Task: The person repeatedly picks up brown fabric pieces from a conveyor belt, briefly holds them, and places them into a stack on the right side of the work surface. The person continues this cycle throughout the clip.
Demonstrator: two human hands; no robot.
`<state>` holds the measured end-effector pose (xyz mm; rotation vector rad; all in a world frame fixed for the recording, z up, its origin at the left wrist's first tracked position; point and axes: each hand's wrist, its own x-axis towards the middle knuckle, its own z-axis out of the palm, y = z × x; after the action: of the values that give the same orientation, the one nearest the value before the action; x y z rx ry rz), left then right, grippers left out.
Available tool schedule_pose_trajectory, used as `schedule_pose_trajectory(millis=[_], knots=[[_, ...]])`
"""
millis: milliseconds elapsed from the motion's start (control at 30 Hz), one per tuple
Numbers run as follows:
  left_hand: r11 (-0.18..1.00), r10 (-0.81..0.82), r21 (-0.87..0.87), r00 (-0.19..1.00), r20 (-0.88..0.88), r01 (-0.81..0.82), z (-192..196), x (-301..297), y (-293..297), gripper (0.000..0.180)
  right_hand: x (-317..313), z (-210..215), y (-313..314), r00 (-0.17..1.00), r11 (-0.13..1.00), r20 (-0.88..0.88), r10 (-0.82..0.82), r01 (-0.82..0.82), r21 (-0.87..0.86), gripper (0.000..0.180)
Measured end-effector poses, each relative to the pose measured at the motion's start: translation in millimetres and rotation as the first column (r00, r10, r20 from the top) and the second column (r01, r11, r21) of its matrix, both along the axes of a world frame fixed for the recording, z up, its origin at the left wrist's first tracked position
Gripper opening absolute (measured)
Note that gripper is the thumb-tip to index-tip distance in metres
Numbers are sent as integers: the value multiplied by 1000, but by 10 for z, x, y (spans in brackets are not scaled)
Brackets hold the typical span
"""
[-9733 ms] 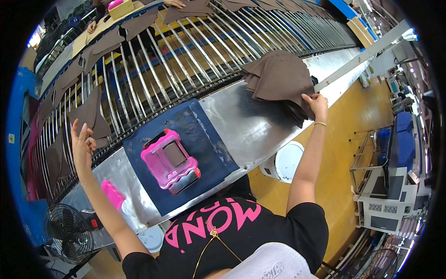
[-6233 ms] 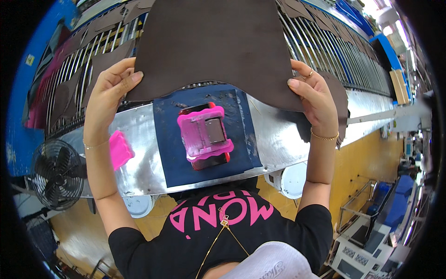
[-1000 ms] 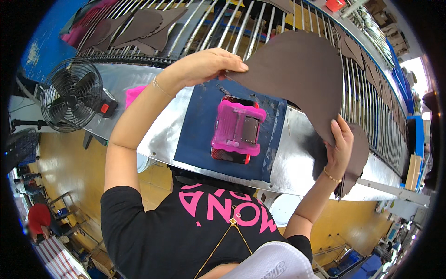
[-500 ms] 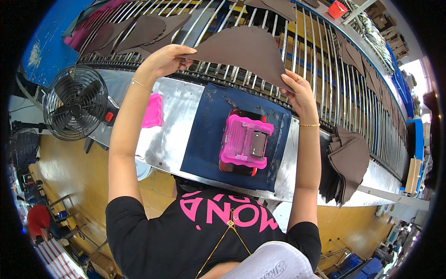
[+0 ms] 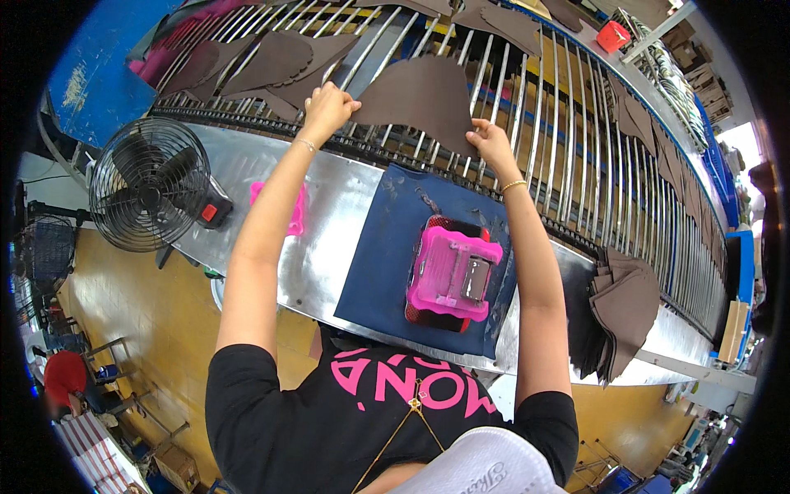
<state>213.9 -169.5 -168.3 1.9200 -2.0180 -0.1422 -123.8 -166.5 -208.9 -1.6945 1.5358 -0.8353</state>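
Between my two hands a brown fabric piece with one curved edge stretches over the metal-rod conveyor rack. My left hand pinches its left corner, fingers closed. At its lower right corner my right hand grips with thumb and fingers. Closer to my body, a pink plastic tray with a metal insert sits on a dark red-and-black item, on a dark blue cloth. More brown pieces lie on the rods to the left of my left hand.
A black fan stands at the left end of the metal table. Part of a pink piece shows behind my left forearm. Stacked brown pieces hang over the table's edge at right. A red container is far right.
The brown piece has gone lower and farther onto the rods, and both hands have moved with it. The view has shifted slightly.
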Motion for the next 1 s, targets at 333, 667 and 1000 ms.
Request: schedule_pose_trajectory(millis=[333, 667, 1000], knots=[[984, 159, -81, 987, -37, -161, -237, 245, 50, 32, -425, 912, 699, 938, 961, 324, -125, 197, -197, 36], [959, -237, -244, 880, -411, 144, 16, 350, 232, 32, -3490, 481, 4063, -92, 198, -643, -761, 909, -365, 54], [957, -241, -42, 706, -666, 287, 187, -121, 489, 34, -3200, 903, 3899, -92, 46, -709, -699, 984, -173, 78]])
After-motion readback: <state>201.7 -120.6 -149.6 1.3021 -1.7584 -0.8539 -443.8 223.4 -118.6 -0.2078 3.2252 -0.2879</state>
